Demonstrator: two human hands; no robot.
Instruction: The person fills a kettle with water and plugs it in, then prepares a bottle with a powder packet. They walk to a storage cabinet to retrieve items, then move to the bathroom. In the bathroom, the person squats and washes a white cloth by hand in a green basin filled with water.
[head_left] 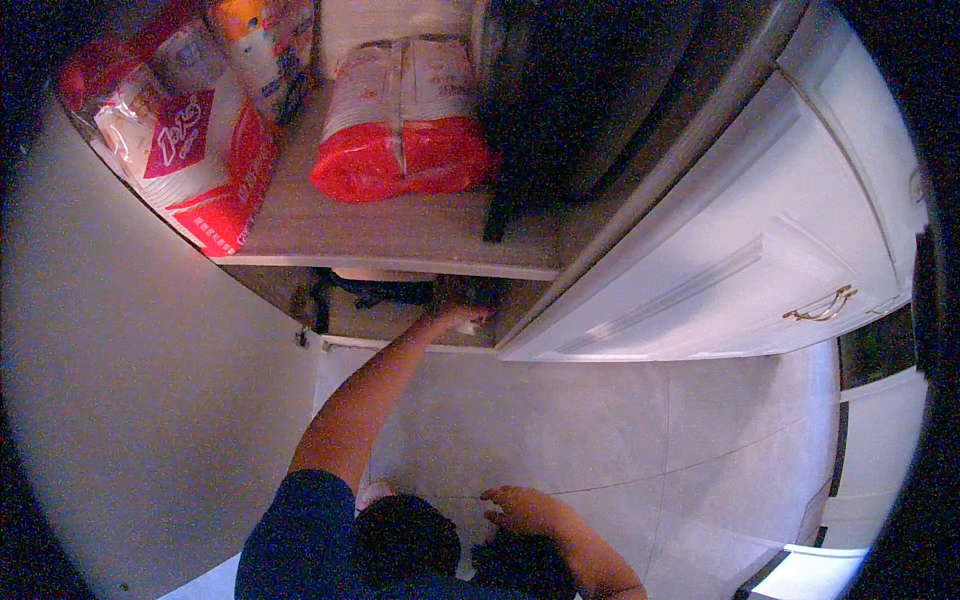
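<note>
My left arm stretches forward into the low compartment of an open cabinet, under its shelf board [400, 235]. At the compartment's right end, my left hand [462, 316] has its fingers bent round something pale and dim that I cannot make out. A dark object [385, 291] lies to the left of that hand, mostly in shadow. Close to my body, over my dark-clothed knee, hangs my right hand [522, 508]. Its fingers are loosely bent and apart, with nothing in them.
On the shelf above stand a red-and-white package [405, 120], a larger red-and-white bag [190, 150] and an orange-topped pack [262, 45]. A big black object [570, 90] fills the shelf's right side. White cabinet doors [700, 290] with a metal handle [822, 304] flank the right; a pale panel [150, 380] stands left.
</note>
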